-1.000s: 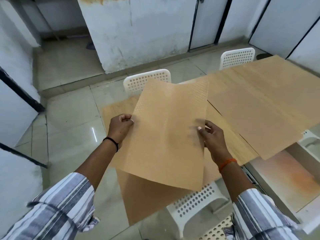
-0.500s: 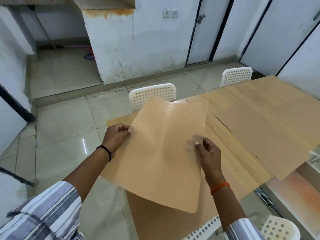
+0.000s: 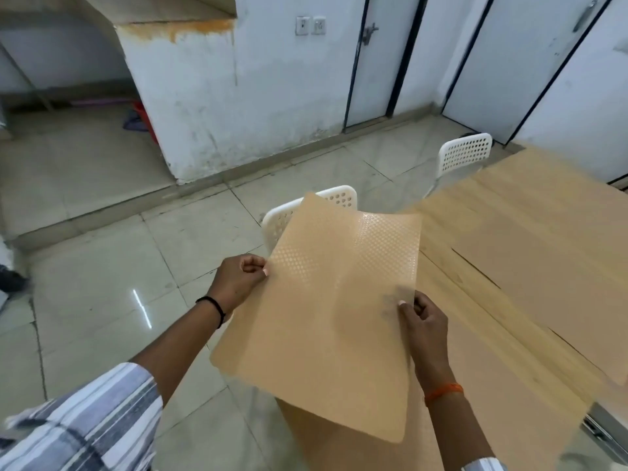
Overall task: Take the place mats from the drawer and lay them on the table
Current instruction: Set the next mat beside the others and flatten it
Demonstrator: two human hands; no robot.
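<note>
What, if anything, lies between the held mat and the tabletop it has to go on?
Nothing visible does. Both the left hand and right hand pinch the mat above the table; another mat already lies further right.

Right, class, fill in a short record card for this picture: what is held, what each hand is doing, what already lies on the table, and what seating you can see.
held item: tan place mat, lifted above the table's near corner, dotted texture showing near its top
left hand: pinches the mat's left edge
right hand: pinches the mat's right edge
table: light wood
already laid: another mat flat on the table to the right
seating: white perforated chair behind the held mat; second chair farther back
</note>
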